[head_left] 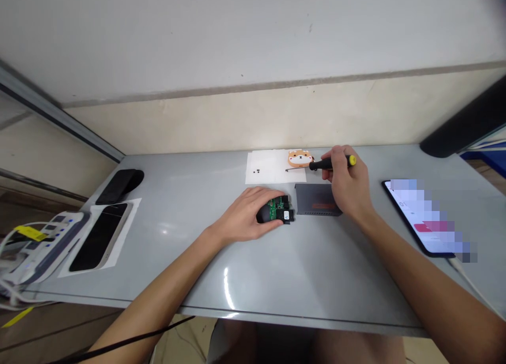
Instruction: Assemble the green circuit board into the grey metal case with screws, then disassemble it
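My left hand (248,212) rests on the grey table (245,269) with its fingers curled over a small black device (276,212) whose green circuit board is exposed. My right hand (347,185) is closed round a screwdriver (324,164) with a black grip and yellow cap; its tip points left over a white paper sheet (265,168). A dark grey flat casing (317,199) lies just below the right hand, right of the device. Small black screws (256,170) sit on the paper.
An orange animal-face item (300,157) lies on the paper's right end. A phone (425,219) with a lit screen is at the right. At the left are a dark phone (99,236) on paper, a black case (120,185) and a power strip (43,243).
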Tool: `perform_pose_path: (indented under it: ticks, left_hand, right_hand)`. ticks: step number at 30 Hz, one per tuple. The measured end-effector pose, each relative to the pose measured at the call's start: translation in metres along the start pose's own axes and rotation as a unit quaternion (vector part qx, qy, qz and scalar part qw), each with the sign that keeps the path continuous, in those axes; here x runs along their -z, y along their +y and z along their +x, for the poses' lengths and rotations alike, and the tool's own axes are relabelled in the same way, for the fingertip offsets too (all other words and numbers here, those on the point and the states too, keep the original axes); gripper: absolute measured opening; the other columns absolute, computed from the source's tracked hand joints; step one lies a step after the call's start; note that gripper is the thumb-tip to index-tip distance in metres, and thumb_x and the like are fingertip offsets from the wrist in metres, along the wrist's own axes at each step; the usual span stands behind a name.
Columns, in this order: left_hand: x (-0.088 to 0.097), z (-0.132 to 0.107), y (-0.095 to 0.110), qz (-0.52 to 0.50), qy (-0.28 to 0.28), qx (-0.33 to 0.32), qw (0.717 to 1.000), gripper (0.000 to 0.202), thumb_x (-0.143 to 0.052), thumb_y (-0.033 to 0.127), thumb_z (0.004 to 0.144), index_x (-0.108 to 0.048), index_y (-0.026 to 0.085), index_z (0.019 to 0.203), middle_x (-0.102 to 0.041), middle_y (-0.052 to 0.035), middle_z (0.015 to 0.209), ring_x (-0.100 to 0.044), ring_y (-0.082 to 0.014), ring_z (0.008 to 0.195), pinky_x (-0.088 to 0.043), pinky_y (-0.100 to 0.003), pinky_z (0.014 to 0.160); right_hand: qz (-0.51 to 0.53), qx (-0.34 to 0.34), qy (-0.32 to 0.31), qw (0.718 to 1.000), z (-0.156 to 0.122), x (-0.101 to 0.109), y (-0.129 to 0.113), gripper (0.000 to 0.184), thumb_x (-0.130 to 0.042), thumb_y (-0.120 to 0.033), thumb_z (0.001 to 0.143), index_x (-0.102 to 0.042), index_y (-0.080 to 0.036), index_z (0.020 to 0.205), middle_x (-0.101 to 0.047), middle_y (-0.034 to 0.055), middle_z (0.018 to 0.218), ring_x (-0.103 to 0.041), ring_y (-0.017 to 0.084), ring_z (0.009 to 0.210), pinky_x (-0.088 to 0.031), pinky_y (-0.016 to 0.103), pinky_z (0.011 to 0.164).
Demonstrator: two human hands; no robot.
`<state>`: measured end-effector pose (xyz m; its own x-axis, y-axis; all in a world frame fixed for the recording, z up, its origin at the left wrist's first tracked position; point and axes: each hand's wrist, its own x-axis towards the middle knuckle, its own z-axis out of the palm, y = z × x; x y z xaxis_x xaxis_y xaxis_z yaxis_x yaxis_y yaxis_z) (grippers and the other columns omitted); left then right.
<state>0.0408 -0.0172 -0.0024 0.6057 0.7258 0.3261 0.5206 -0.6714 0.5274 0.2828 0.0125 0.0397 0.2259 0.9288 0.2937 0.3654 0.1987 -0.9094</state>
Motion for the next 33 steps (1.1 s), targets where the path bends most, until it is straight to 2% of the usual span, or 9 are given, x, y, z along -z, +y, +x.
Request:
perform_pose_path:
  ticks: [10, 20, 22, 25, 28, 33]
  left_hand:
    - [-0.001, -0.001, -0.001, -0.002, 0.004, -0.001, 1.0, 0.045, -0.072, 0.043, 0.096, -0.06, 0.028, 0.137, -0.073, -0.0073, 0.129, -0.068, -0.0287, 0.12, -0.053, -0.05, 0.109]
    - [0.001, -0.001, 0.001, -0.031, 0.004, 0.007, 0.999, 0.044, -0.073, 0.043, 0.095, -0.061, 0.028, 0.134, -0.072, -0.0083, 0.132, -0.067, -0.0298, 0.124, -0.051, -0.051, 0.11]
    - [0.001, -0.001, 0.001, -0.054, 0.024, 0.02, 0.998, 0.039, -0.068, 0.043, 0.098, -0.062, 0.027, 0.133, -0.072, -0.0093, 0.133, -0.067, -0.0291, 0.124, -0.052, -0.05, 0.109]
    - [0.0, -0.002, 0.0, -0.086, 0.083, 0.063, 0.991, 0.031, -0.06, 0.039, 0.102, -0.065, 0.025, 0.129, -0.072, -0.0098, 0.13, -0.068, -0.0261, 0.119, -0.055, -0.047, 0.104]
    - [-0.002, -0.002, -0.002, -0.108, 0.129, 0.085, 0.982, 0.024, -0.063, 0.035, 0.101, -0.069, 0.024, 0.121, -0.075, -0.0084, 0.122, -0.069, -0.0233, 0.113, -0.057, -0.042, 0.1]
    - [-0.004, 0.001, -0.003, -0.119, 0.172, 0.09, 0.974, 0.015, -0.068, 0.029, 0.099, -0.074, 0.025, 0.111, -0.078, -0.0051, 0.109, -0.07, -0.0201, 0.105, -0.057, -0.038, 0.096]
  right_hand:
    - [0.046, 0.05, 0.011, 0.998, -0.001, 0.0, 0.003, 0.049, -0.05, -0.067, 0.102, -0.062, -0.024, 0.081, -0.052, -0.0028, 0.06, -0.053, 0.014, 0.057, -0.042, 0.029, 0.056]
    - [0.083, 0.06, 0.037, 0.994, -0.001, 0.004, -0.005, 0.043, -0.052, -0.054, 0.103, -0.06, -0.026, 0.072, -0.049, -0.0021, 0.054, -0.049, 0.016, 0.051, -0.04, 0.031, 0.051]
    - [0.089, 0.049, 0.028, 0.994, 0.0, 0.004, -0.007, 0.043, -0.051, -0.054, 0.103, -0.059, -0.026, 0.071, -0.048, -0.0018, 0.053, -0.048, 0.016, 0.049, -0.039, 0.032, 0.049]
    - [0.101, 0.026, 0.011, 0.994, -0.001, 0.004, -0.008, 0.044, -0.049, -0.051, 0.103, -0.058, -0.026, 0.069, -0.047, -0.0015, 0.05, -0.047, 0.016, 0.047, -0.039, 0.031, 0.047]
    - [0.115, 0.0, -0.009, 0.993, -0.004, 0.002, -0.011, 0.04, -0.051, -0.049, 0.101, -0.06, -0.026, 0.07, -0.047, -0.0015, 0.051, -0.048, 0.016, 0.048, -0.04, 0.03, 0.045]
    - [0.128, -0.086, -0.066, 0.986, -0.011, -0.001, -0.015, 0.032, -0.055, -0.05, 0.095, -0.062, -0.025, 0.075, -0.047, -0.0024, 0.054, -0.047, 0.015, 0.05, -0.04, 0.022, 0.037]
